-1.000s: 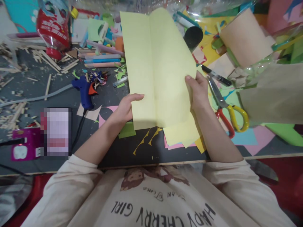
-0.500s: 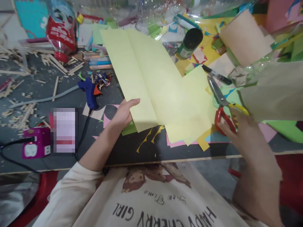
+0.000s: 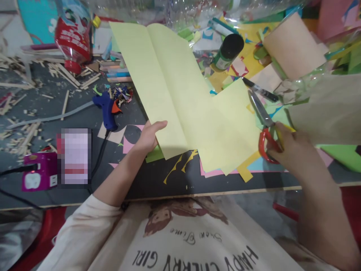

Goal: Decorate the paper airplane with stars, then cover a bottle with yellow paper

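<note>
My left hand (image 3: 150,136) pinches the lower left edge of a large creased sheet of pale yellow paper (image 3: 175,94), thumb on top and fingers beneath. The sheet tilts up off the table, its far end raised. Another pale yellow piece (image 3: 234,128) lies at its right, over several coloured sheets; where the two join or overlap I cannot tell. At the right, my right hand (image 3: 290,145) is closed on scissors (image 3: 262,113) with a red and yellow handle. Their blades look closed and point away to the upper left, beside the paper.
A blue glue gun (image 3: 107,109) with its cord lies left, near a phone-like device (image 3: 76,156) and a purple power adapter (image 3: 39,171). Behind are a red-labelled bottle (image 3: 73,41), a glue stick (image 3: 228,52), a black pen (image 3: 261,89), wooden sticks and paper scraps.
The far end of the yellow sheet has risen and shifted slightly left in my left hand's grip. My right hand and the scissors have moved a little to the right.
</note>
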`<action>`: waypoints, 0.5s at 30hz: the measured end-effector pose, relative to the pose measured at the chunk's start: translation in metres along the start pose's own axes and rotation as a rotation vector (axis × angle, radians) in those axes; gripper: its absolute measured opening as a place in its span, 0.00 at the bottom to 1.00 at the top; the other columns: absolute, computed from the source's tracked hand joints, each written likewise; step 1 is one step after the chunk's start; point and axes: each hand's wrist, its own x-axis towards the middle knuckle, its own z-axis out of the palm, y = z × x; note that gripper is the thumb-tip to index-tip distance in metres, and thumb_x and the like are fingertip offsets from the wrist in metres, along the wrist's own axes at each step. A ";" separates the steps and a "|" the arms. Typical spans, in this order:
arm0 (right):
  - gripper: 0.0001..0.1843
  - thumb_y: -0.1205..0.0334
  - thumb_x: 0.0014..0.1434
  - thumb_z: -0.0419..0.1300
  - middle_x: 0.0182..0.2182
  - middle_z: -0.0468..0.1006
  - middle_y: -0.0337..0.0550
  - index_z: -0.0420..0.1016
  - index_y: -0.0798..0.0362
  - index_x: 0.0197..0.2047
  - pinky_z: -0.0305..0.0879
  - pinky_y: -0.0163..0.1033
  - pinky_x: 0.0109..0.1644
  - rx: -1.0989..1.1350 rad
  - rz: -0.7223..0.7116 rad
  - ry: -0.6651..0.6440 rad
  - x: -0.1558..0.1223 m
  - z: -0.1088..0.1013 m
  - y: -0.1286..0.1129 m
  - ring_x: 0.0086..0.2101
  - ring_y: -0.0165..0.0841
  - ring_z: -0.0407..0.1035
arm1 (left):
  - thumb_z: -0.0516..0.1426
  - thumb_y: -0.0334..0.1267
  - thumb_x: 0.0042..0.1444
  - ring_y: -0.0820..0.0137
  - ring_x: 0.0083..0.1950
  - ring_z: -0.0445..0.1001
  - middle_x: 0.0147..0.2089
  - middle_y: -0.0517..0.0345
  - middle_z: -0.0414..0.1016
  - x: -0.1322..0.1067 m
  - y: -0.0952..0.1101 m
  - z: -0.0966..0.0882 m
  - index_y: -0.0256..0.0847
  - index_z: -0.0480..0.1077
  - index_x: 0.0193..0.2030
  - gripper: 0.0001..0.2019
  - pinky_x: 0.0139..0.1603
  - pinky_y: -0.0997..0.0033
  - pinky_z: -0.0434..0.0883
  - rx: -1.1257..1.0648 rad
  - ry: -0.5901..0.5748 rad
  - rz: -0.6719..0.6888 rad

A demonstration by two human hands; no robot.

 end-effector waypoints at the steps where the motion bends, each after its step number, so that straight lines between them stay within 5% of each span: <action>1: 0.38 0.58 0.60 0.59 0.45 0.74 0.62 0.60 0.59 0.71 0.69 0.51 0.51 0.025 0.002 -0.054 0.004 -0.004 -0.001 0.45 0.51 0.73 | 0.64 0.43 0.42 0.45 0.61 0.77 0.50 0.47 0.83 -0.001 0.001 0.002 0.41 0.76 0.52 0.26 0.63 0.43 0.74 -0.034 0.000 -0.017; 4: 0.37 0.61 0.56 0.61 0.47 0.75 0.58 0.61 0.55 0.69 0.67 0.46 0.49 0.158 0.022 -0.138 0.012 -0.014 -0.005 0.45 0.48 0.72 | 0.64 0.42 0.39 0.47 0.60 0.78 0.48 0.49 0.84 -0.002 0.006 0.006 0.42 0.76 0.50 0.26 0.63 0.45 0.74 -0.078 -0.013 -0.025; 8: 0.27 0.61 0.54 0.59 0.41 0.76 0.51 0.68 0.50 0.58 0.63 0.45 0.44 0.286 0.144 -0.059 0.014 -0.020 -0.011 0.38 0.42 0.70 | 0.63 0.42 0.38 0.47 0.60 0.78 0.47 0.49 0.84 0.000 0.008 0.007 0.42 0.77 0.48 0.26 0.63 0.45 0.75 -0.081 -0.032 -0.021; 11: 0.24 0.52 0.50 0.65 0.33 0.74 0.45 0.68 0.48 0.50 0.64 0.45 0.40 0.635 0.187 -0.019 0.002 -0.022 -0.017 0.32 0.38 0.69 | 0.63 0.41 0.39 0.47 0.62 0.77 0.48 0.48 0.83 0.000 0.008 0.006 0.42 0.77 0.47 0.24 0.65 0.44 0.73 -0.094 -0.052 -0.020; 14: 0.32 0.40 0.46 0.70 0.25 0.67 0.33 0.63 0.45 0.47 0.59 0.40 0.23 1.030 0.119 -0.179 -0.026 -0.023 -0.024 0.18 0.30 0.59 | 0.63 0.41 0.40 0.47 0.63 0.76 0.48 0.48 0.83 0.000 0.008 0.005 0.41 0.77 0.46 0.22 0.65 0.44 0.73 -0.108 -0.057 -0.032; 15: 0.27 0.36 0.53 0.65 0.23 0.66 0.33 0.64 0.44 0.46 0.60 0.39 0.22 1.079 0.051 -0.269 -0.038 -0.023 -0.027 0.17 0.31 0.59 | 0.63 0.42 0.41 0.46 0.63 0.76 0.48 0.48 0.83 0.000 0.008 0.005 0.41 0.77 0.45 0.21 0.64 0.44 0.73 -0.112 -0.046 -0.033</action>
